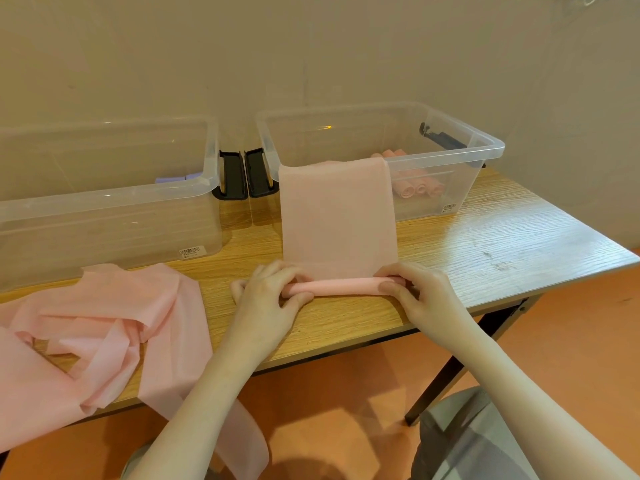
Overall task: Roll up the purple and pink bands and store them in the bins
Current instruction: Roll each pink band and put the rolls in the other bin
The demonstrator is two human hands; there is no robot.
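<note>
A pink band lies flat on the wooden table, its far end draped over the front rim of the right clear bin. Its near end is wound into a thin roll. My left hand grips the roll's left end and my right hand pinches the right end. Several rolled pink bands lie inside the right bin. The left clear bin holds something purple at its back.
A heap of loose pink bands covers the table's left front and hangs over the edge. Black lid clips sit between the two bins. The table edge runs close in front of my hands.
</note>
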